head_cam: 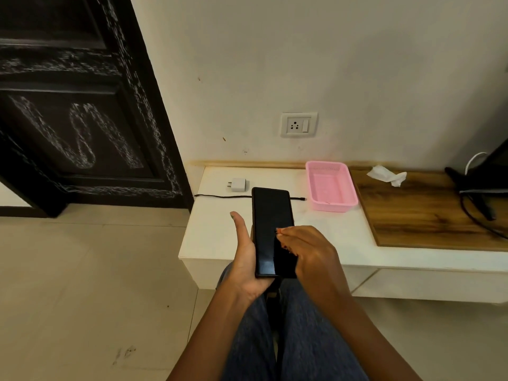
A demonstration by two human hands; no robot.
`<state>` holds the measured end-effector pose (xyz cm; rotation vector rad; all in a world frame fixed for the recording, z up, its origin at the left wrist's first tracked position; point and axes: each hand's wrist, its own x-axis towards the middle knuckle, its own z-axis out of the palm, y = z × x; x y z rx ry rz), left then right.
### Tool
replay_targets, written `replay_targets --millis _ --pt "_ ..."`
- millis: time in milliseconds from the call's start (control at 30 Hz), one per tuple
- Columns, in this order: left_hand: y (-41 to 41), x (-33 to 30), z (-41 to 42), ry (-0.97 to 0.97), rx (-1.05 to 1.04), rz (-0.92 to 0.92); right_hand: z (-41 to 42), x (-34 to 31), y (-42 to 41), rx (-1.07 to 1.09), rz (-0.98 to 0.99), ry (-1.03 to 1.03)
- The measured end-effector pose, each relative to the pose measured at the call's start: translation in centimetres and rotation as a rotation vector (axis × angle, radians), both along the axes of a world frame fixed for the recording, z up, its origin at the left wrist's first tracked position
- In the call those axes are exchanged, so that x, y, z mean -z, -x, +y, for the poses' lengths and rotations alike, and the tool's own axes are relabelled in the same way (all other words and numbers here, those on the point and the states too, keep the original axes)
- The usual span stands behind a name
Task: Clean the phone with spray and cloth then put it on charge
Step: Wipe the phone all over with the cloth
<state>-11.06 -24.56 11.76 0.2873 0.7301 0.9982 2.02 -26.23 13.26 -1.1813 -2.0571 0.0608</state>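
We see the left hand (246, 254) cradling the dark phone (272, 229) while the right hand (308, 254) has its curled fingers on the screen, the charger (238, 185) lying on the shelf (220, 229).

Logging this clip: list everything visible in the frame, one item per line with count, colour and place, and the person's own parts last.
phone: one, black, screen dark, held over the shelf's near edge
charger adapter: one, white, on the white shelf beyond the phone
cable: one, black, laid across the shelf behind the phone
basket: one, pink, on the shelf right of the phone
tissue: one, white, crumpled on the wooden board
wooden board: one, brown, right part of the shelf
wall socket: one, white, above the shelf
shelf: one, white
door: one, black, left
left hand: holds the phone from beneath
right hand: fingers curled on the screen
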Motion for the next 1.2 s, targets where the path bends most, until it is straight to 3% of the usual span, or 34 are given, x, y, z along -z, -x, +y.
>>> replay_targets --millis 200,433,667,867,1033,1200 --pt "1.0 0.5 0.2 0.040 -0.005 -0.010 -2.4 1.0 0.6 -0.141 -0.003 0.042" --pt "0.2 0.2 0.2 0.003 0.002 -0.009 -0.2 -0.3 0.6 -0.055 0.012 0.034" --pt "0.6 0.6 0.1 0.028 0.025 0.017 -2.3 0.3 0.8 -0.166 -0.021 0.050" --pt "-0.6 0.3 0.0 0.040 0.024 0.019 -0.5 -0.6 0.6 -0.040 0.026 0.062" --pt "0.3 1.0 0.2 0.059 0.034 0.100 -3.1 0.5 1.6 -0.175 -0.009 0.052" --pt "0.1 0.0 -0.2 0.075 -0.025 -0.014 -2.2 0.3 -0.4 -0.106 -0.002 0.088"
